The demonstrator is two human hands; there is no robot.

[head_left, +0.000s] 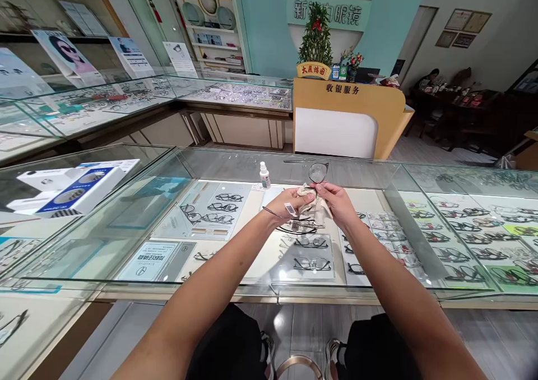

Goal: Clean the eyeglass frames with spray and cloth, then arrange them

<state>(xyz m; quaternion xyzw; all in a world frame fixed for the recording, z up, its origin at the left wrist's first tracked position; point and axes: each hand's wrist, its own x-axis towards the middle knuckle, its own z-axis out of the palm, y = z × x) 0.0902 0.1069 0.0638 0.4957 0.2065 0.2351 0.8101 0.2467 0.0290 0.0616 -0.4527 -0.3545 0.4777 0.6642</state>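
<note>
Over the glass counter I hold a pair of eyeglasses (pixel 318 172) with a thin dark frame, one round lens standing up above my fingers. My left hand (pixel 293 202) is closed on a crumpled beige cloth (pixel 320 214), which bunches around the lower part of the glasses. The fingers of my right hand (pixel 336 200) pinch the frame just below the visible lens, beside the cloth. The other lens is hidden by the cloth and fingers. A small white tag (pixel 290 208) with a printed code shows by my left wrist. A white spray bottle (pixel 264 175) stands upright left of the glasses.
Under the counter glass (pixel 252 291) lie several eyeglasses (pixel 311 263) on display trays. White and blue boxes (pixel 79 192) sit on the left counter. Beyond the aisle are more display cases (pixel 235 95) and a wooden cashier desk (pixel 336 128). A person (pixel 428 80) sits far right.
</note>
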